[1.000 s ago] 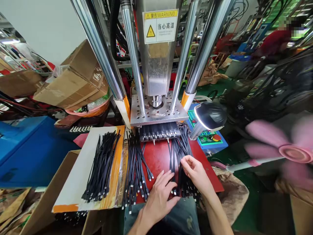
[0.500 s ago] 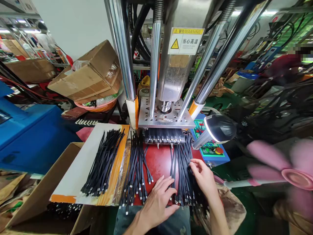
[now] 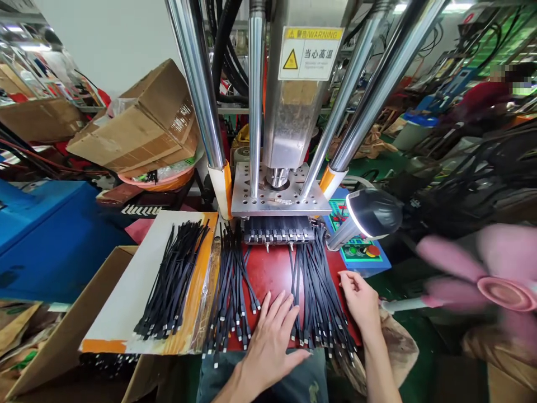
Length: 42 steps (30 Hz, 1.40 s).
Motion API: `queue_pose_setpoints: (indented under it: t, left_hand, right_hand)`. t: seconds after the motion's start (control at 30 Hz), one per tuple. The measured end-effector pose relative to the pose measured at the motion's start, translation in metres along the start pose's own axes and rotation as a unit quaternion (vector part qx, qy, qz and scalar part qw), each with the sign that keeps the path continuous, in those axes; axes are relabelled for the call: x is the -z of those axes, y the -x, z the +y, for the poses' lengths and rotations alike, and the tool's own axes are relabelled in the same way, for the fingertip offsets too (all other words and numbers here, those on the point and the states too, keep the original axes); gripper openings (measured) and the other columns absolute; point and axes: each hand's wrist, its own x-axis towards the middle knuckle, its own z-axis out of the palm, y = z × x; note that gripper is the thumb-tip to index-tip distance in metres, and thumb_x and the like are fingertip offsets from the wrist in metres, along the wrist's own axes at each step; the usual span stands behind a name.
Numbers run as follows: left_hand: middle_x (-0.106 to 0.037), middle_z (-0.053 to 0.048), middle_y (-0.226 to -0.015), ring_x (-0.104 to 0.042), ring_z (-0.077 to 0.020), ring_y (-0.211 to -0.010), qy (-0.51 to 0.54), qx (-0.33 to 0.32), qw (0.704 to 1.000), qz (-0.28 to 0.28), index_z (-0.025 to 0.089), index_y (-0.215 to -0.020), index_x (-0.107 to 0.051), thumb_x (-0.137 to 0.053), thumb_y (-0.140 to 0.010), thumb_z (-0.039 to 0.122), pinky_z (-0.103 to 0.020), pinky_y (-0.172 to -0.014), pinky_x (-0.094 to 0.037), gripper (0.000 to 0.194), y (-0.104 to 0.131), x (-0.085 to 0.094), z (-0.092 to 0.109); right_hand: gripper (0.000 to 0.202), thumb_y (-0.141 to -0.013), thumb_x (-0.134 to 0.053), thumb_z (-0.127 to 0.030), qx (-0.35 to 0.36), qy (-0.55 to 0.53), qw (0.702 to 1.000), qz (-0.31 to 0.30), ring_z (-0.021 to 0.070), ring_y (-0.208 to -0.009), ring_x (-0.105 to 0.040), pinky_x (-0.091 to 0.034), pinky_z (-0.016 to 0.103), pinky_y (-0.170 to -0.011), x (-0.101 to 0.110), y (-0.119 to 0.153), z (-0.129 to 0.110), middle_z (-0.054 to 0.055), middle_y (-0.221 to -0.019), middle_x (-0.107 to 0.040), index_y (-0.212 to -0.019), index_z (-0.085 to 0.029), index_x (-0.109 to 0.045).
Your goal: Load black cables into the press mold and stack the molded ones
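My left hand (image 3: 272, 338) lies spread with nothing in it, over the front of the red work surface (image 3: 271, 277), between two bunches of black cables. Its fingertips come close to the right bunch (image 3: 316, 291). My right hand (image 3: 361, 296) is just right of that bunch, fingers curled together; whether something small is between them is hidden. The left bunch (image 3: 235, 285) fans toward the front edge. Behind, a row of metal connectors sits in a black fixture (image 3: 279, 230) under the press's steel plate (image 3: 281, 205).
Another cable pile (image 3: 174, 280) lies on a white board (image 3: 121, 296) at left, above an open carton (image 3: 96, 291). At right are a control box (image 3: 364, 266), a black-topped lamp (image 3: 373, 212) and a spinning pink fan (image 3: 503, 294). A person in red (image 3: 482, 98) is far right.
My right hand has moved right, off the cables, and the right bunch lies more fanned out. My left hand has flattened, fingers stretched forward. The view has shifted slightly.
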Motion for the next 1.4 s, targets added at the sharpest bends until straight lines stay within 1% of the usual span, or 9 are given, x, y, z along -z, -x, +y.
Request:
queue_pose_setpoints:
  t: [0.17, 0.23, 0.47, 0.6, 0.73, 0.87, 1.03, 1.27, 1.4]
  left_hand:
    - [-0.055, -0.020, -0.167, -0.044, -0.0414, -0.161, 0.026, 0.000, 1.000, 0.002, 0.017, -0.158, -0.053, -0.092, -0.086, 0.051, -0.075, -0.132, -0.031, 0.089, 0.001, 0.002, -0.001]
    - [-0.056, -0.022, -0.165, -0.046, -0.0411, -0.160, 0.035, 0.001, 0.999, 0.001, 0.016, -0.158, -0.052, -0.093, -0.085, 0.046, -0.076, -0.132, -0.031, 0.089, 0.000, 0.005, 0.000]
    - [-0.063, -0.020, -0.159, -0.054, -0.0386, -0.155, 0.043, 0.003, 0.999, 0.034, 0.017, -0.151, -0.058, -0.087, -0.089, 0.027, -0.073, -0.132, -0.035, 0.068, 0.000, 0.007, 0.002]
    - [-0.063, -0.020, -0.159, -0.053, -0.0376, -0.155, 0.042, -0.002, 0.998, 0.040, 0.017, -0.146, -0.061, -0.084, -0.092, 0.027, -0.073, -0.132, -0.035, 0.060, 0.001, 0.007, 0.002]
    - [-0.064, -0.017, -0.159, -0.053, -0.0370, -0.156, 0.051, -0.002, 0.998, 0.045, 0.020, -0.140, -0.066, -0.084, -0.093, 0.031, -0.072, -0.133, -0.034, 0.052, 0.001, 0.007, 0.002]
    - [-0.064, -0.018, -0.158, -0.053, -0.0386, -0.155, 0.053, -0.005, 0.998, 0.045, 0.020, -0.138, -0.067, -0.086, -0.093, 0.034, -0.074, -0.132, -0.034, 0.051, 0.001, 0.008, 0.003]
    - [-0.064, -0.018, -0.159, -0.053, -0.0388, -0.156, 0.051, -0.006, 0.998, 0.045, 0.019, -0.137, -0.067, -0.086, -0.092, 0.033, -0.075, -0.132, -0.033, 0.051, 0.001, 0.008, 0.003]
    - [-0.065, -0.018, -0.157, -0.054, -0.0394, -0.155, 0.040, -0.006, 0.998, 0.045, 0.018, -0.134, -0.068, -0.088, -0.090, 0.029, -0.074, -0.131, -0.036, 0.050, 0.000, 0.008, 0.004]
    - [-0.065, -0.019, -0.156, -0.055, -0.0423, -0.153, 0.021, -0.010, 0.999, 0.029, 0.017, -0.134, -0.069, -0.089, -0.086, 0.022, -0.077, -0.128, -0.039, 0.052, -0.002, 0.009, 0.004]
  right_hand:
    - [0.047, -0.085, -0.063, -0.065, 0.000, -0.005, 1.000, 0.007, 0.0251, -0.071, -0.072, -0.056, 0.035, -0.072, 0.001, -0.001, -0.001, 0.008, -0.078, -0.078, -0.091, -0.021, -0.078]
    - [0.046, -0.085, -0.063, -0.064, 0.001, -0.005, 1.000, 0.005, 0.0250, -0.072, -0.073, -0.056, 0.035, -0.072, 0.002, 0.000, 0.000, 0.008, -0.078, -0.079, -0.093, -0.021, -0.078]
    - [0.045, -0.088, -0.063, -0.065, 0.004, 0.002, 1.000, 0.001, 0.0246, -0.071, -0.072, -0.055, 0.034, -0.071, 0.002, 0.003, -0.001, 0.007, -0.078, -0.078, -0.092, -0.022, -0.078]
    - [0.047, -0.088, -0.062, -0.067, 0.010, 0.003, 1.000, 0.000, 0.0248, -0.070, -0.072, -0.054, 0.035, -0.071, 0.003, 0.003, -0.001, 0.007, -0.078, -0.079, -0.092, -0.022, -0.077]
    - [0.048, -0.089, -0.060, -0.068, 0.014, 0.000, 1.000, -0.013, 0.0266, -0.075, -0.075, -0.056, 0.036, -0.077, 0.002, 0.003, 0.000, 0.007, -0.075, -0.079, -0.094, -0.023, -0.075]
    - [0.050, -0.088, -0.061, -0.069, 0.017, 0.004, 0.999, -0.032, 0.0284, -0.076, -0.077, -0.056, 0.038, -0.079, 0.002, 0.004, -0.002, 0.008, -0.075, -0.081, -0.096, -0.023, -0.077]
    - [0.051, -0.087, -0.064, -0.070, 0.034, -0.006, 0.996, -0.082, 0.0279, -0.074, -0.077, -0.058, 0.038, -0.078, 0.004, 0.007, -0.007, 0.008, -0.077, -0.083, -0.097, -0.023, -0.082]
    - [0.054, -0.089, -0.062, -0.072, 0.037, -0.013, 0.997, -0.061, 0.0278, -0.072, -0.075, -0.059, 0.038, -0.074, 0.004, 0.006, -0.012, 0.009, -0.075, -0.080, -0.093, -0.021, -0.081]
    - [0.050, -0.093, -0.061, -0.067, 0.035, 0.000, 0.997, -0.068, 0.0292, -0.080, -0.078, -0.061, 0.040, -0.077, 0.006, 0.007, -0.013, 0.010, -0.080, -0.081, -0.095, -0.022, -0.081]
